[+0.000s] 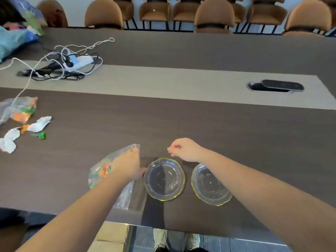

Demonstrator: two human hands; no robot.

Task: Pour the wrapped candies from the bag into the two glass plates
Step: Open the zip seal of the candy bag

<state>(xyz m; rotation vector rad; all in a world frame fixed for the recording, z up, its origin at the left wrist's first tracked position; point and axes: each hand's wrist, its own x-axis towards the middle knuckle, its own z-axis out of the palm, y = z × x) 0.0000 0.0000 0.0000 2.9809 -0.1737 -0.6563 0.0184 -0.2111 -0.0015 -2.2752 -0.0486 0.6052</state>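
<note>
Two round glass plates with yellow-green rims sit side by side near the table's front edge: the left plate point(164, 180) and the right plate point(211, 186). Both hold nothing. A clear plastic bag point(101, 171) with orange and green wrapped candies lies just left of the left plate. My left hand point(127, 166) lies flat on the bag, fingers reaching its upper edge. My right hand point(183, 149) hovers beyond the plates with fingers curled and nothing visible in it; its forearm crosses over the right plate.
At the far left lie a second clear bag of candies point(20, 110), crumpled white wrappers point(39, 124) and a loose green candy point(41, 135). A power strip with tangled cables point(72, 62) sits further back. A cable port point(274, 86) is at the right. Chairs line the far side.
</note>
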